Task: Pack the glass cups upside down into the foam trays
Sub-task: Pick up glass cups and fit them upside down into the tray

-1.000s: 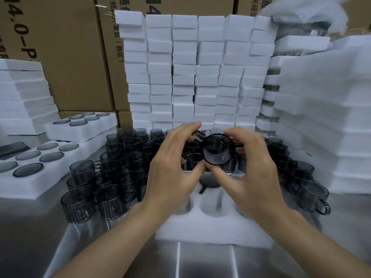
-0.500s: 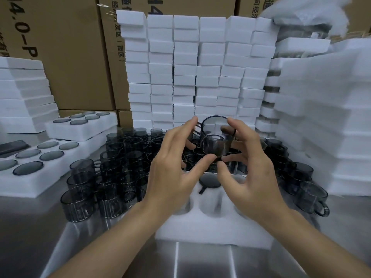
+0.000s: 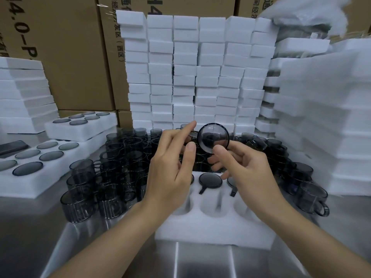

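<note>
My right hand (image 3: 247,167) holds a smoky grey glass cup (image 3: 213,138) above the far edge of a white foam tray (image 3: 212,227), one round end turned toward me, my thumb on its lower rim. My left hand (image 3: 172,163) hovers just left of the cup with thumb and index finger stretched out and nothing gripped. In the tray's back row an upside-down cup (image 3: 210,179) sits in its hole; another (image 3: 230,182) is partly hidden under my right hand. The front holes look hollow.
Several loose grey cups crowd the steel table on the left (image 3: 80,205), behind and on the right (image 3: 309,197). Filled foam trays (image 3: 26,163) lie at left beside a dark phone (image 3: 12,146). Foam stacks (image 3: 200,77) and cardboard boxes (image 3: 70,57) wall the back.
The cup has been turned over between both hands and now faces me end-on. My left hand has come off it, so the right hand holds it alone.
</note>
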A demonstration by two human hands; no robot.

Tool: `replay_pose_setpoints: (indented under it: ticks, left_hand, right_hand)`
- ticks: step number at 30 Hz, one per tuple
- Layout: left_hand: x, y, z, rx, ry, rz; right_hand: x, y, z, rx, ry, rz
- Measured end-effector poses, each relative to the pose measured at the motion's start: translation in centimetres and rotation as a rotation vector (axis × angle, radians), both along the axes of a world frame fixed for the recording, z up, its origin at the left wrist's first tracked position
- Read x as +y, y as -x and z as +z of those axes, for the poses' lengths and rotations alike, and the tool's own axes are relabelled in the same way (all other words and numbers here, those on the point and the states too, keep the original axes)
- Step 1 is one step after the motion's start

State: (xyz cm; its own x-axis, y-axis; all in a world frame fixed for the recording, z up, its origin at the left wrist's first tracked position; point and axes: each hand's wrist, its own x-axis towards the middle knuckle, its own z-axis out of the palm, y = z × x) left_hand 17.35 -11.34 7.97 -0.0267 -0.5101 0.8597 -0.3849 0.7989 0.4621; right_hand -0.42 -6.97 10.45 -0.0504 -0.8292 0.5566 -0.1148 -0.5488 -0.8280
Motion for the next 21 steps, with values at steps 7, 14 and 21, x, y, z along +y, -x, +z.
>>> replay_pose_setpoints:
  ticks: [7,14,21]
  left_hand:
    - [-0.09,-0.02,-0.05,0.0,-0.003,-0.001]
    - [0.05,-0.02,0.09,-0.019,-0.009,0.001]
    - [0.0,0.2,-0.03,-0.162,-0.097,0.002]
  right_hand:
    - [-0.16,0.0,-0.1,-0.015,-0.12,-0.007]
    - [-0.04,-0.16,-0.22,0.027,-0.167,-0.01]
    - [-0.35,0.25,-0.31,0.055,-0.007,-0.142]
